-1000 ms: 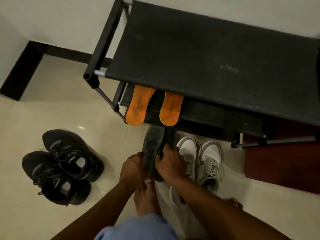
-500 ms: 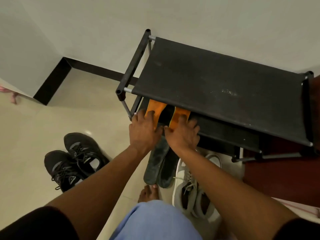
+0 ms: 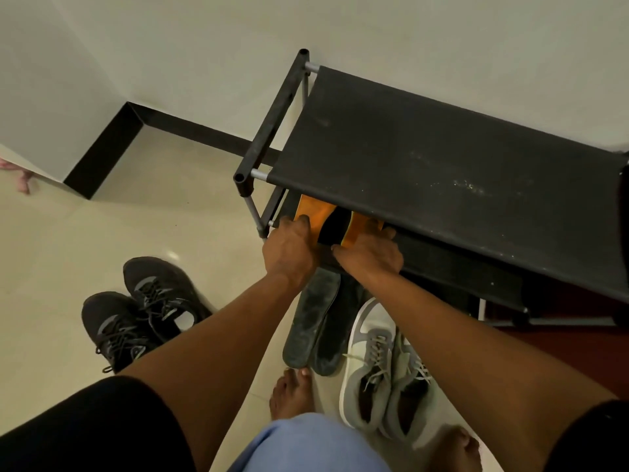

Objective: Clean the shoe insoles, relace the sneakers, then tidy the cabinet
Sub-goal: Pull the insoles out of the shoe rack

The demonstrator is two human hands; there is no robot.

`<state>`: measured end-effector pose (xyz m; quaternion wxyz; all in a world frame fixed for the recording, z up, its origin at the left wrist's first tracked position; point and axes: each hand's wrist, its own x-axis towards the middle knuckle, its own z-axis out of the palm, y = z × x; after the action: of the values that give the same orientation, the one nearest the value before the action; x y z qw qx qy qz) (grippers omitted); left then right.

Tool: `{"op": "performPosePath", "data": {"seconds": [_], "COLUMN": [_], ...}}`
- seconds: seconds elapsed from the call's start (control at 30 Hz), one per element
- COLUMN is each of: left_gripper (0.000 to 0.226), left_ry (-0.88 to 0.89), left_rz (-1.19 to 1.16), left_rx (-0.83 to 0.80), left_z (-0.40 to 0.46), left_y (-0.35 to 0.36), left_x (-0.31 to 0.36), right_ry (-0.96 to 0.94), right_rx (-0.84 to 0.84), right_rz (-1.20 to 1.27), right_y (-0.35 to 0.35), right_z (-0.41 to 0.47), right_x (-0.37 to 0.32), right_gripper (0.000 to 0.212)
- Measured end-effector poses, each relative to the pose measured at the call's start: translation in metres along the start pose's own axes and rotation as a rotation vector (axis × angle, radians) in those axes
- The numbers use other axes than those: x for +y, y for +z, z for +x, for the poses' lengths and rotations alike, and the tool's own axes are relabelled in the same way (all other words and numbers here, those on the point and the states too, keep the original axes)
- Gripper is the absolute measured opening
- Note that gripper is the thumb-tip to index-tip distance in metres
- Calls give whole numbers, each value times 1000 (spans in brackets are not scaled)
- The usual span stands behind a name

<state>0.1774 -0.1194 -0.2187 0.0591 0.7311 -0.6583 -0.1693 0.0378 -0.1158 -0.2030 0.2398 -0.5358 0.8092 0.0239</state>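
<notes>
Two orange insoles lean side by side on the lower shelf of the black shoe rack (image 3: 442, 185). My left hand (image 3: 292, 253) grips the near end of the left orange insole (image 3: 313, 207). Beside it, my right hand (image 3: 369, 255) has its fingers curled over the near end of the right orange insole (image 3: 360, 226). Two dusty dark insoles (image 3: 313, 321) lie together on the floor just below my hands. A grey and white pair of sneakers (image 3: 384, 379) stands to their right. A black pair of sneakers (image 3: 143, 311) sits on the floor at the left.
The rack's fabric top overhangs the orange insoles and hides their far ends. My bare feet (image 3: 289, 393) stand close to the dark insoles. A white wall with black skirting (image 3: 102, 155) runs behind. Dark red flooring (image 3: 561, 349) lies at the right.
Both hands left the dark insoles, which now lie on the floor, and moved up to the orange insoles on the rack shelf. The view has lifted and pulled back.
</notes>
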Motion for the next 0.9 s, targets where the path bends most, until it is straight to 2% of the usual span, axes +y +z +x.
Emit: {"op": "performPosePath", "data": {"seconds": [0.1, 0.2, 0.37, 0.53, 0.67, 0.83, 0.9], "left_gripper": [26, 25, 22, 15, 29, 37, 39], "left_ry": [-6, -16, -35, -56, -98, -174, -196], "left_rz": [4, -21, -59, -57, -94, -125, -114], "left_rx": [-9, -17, -53, -147, -203, -296, -286], "left_z": [-3, -12, -42, -83, -118, -163, -176], "left_y": [-4, -13, -45, -87, -121, -162, -173], "left_x": [1, 3, 11, 11, 5, -10, -21], "right_ry": [4, -52, -41, -108, -104, -146, -168], "right_rx": [6, 8, -16, -81, -146, -270, -308], "right_rz": [36, 59, 130, 135, 82, -1, -43], "right_y": [-7, -14, -34, -57, -75, -100, -106], "right_z": [-7, -23, -61, -110, -146, -191, -206], "right_x": [-2, -2, 4, 16, 17, 3, -7], "right_gripper": [66, 41, 57, 52, 57, 41, 36]}}
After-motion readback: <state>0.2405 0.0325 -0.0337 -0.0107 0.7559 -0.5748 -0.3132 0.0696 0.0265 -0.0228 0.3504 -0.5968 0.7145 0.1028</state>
